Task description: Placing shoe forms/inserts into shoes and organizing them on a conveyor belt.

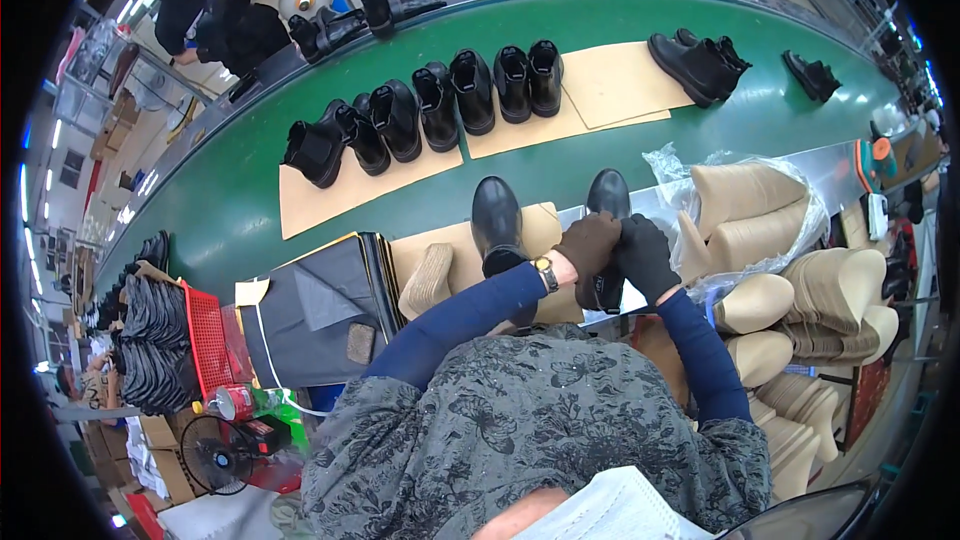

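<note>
Before me on the bench a black ankle boot [607,195] lies with its toe pointing away. My left hand [590,245], in a brown glove, is closed on the boot's upper from the left. From the other side my right hand [648,255], in a darker glove, grips the same upper, the two hands nearly touching. They hide the middle of the boot, and its shaft shows below them. Just left lies a second black boot [497,218], toe also away, partly covered by my left forearm. A stack of beige insoles [426,282] sits further left.
Several black boots [435,105] line tan sheets on the green conveyor belt [560,20]. Beige insoles in clear plastic [750,205] crowd the right, with more stacks [835,290] beyond. Dark sheets [300,325], a red basket [207,340] and a fan [216,455] stand left. A co-worker [215,5] is far left.
</note>
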{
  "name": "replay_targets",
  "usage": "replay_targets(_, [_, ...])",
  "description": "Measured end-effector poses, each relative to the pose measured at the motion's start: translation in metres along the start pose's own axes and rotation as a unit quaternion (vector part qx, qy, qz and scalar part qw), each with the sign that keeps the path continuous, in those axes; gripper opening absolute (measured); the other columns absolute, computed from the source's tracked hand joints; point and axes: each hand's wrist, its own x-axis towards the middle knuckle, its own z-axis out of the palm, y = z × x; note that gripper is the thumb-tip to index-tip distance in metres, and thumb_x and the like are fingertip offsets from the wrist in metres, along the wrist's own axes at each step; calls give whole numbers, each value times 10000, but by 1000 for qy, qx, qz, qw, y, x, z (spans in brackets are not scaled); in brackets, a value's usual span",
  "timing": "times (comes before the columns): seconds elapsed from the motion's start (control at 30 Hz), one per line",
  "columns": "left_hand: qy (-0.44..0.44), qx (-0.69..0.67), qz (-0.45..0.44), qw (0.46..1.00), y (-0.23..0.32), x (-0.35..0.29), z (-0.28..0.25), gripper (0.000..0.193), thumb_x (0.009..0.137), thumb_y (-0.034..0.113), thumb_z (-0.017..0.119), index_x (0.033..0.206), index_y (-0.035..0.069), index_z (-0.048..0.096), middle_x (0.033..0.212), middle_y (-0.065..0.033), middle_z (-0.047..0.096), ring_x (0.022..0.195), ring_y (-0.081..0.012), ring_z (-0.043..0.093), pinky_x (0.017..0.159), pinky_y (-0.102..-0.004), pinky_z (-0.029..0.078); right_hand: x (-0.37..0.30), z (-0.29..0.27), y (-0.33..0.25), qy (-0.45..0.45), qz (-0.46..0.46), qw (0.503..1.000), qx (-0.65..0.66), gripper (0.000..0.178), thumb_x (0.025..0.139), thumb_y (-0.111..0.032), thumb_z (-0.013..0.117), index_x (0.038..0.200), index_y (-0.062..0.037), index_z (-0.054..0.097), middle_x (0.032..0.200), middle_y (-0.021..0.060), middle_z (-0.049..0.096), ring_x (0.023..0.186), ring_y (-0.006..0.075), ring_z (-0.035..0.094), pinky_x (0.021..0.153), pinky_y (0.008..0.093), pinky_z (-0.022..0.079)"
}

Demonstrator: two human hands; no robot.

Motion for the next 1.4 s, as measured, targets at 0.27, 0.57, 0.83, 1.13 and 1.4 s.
replay_targets(0.27, [-17, -30, -16, 999, 5, -4, 5, 122, 726, 51, 569, 837, 2, 565, 853, -192, 571, 772, -370, 614, 686, -419, 511, 2, 4, 10, -22, -12, 998, 51, 85, 697, -131, 610, 753, -67, 618, 768, 150, 589, 709, 355, 603, 631, 445, 491])
replay_targets(0.57, [-4, -69, 54, 996, -28, 19, 0, 161, 706, 131, 617, 850, 60, 614, 848, -181, 608, 811, -383, 592, 723, -426, 483, 19, -17, 19, -60, -32, 966, 249, 205, 651, -144, 625, 836, -64, 659, 837, 217, 641, 788, 360, 621, 702, 446, 491])
replay_targets(0.83, [-9, 51, 53, 997, -13, 21, 9, 136, 746, 134, 580, 825, 31, 623, 872, -179, 614, 778, -365, 616, 689, -422, 503, 8, 7, 25, -2, 6, 998, 58, 133, 691, -140, 611, 795, -68, 654, 792, 209, 638, 772, 369, 618, 705, 457, 494])
replay_targets(1.13, [-82, 20, 29, 996, 9, -12, -50, 342, 712, 253, 695, 967, 49, 592, 996, -169, 560, 937, -361, 569, 782, -435, 478, -20, -20, 1, 30, 14, 994, 100, 327, 690, -192, 693, 980, -67, 607, 938, 148, 570, 848, 358, 589, 722, 423, 488])
replay_targets(1.4, [-137, 109, -122, 977, -48, -92, -111, 409, 743, 350, 673, 1041, 74, 623, 1006, -172, 552, 919, -359, 580, 771, -427, 471, -91, -29, -67, -37, 1, 990, 134, 418, 780, -229, 666, 1171, -167, 531, 949, 98, 579, 768, 323, 615, 629, 401, 496])
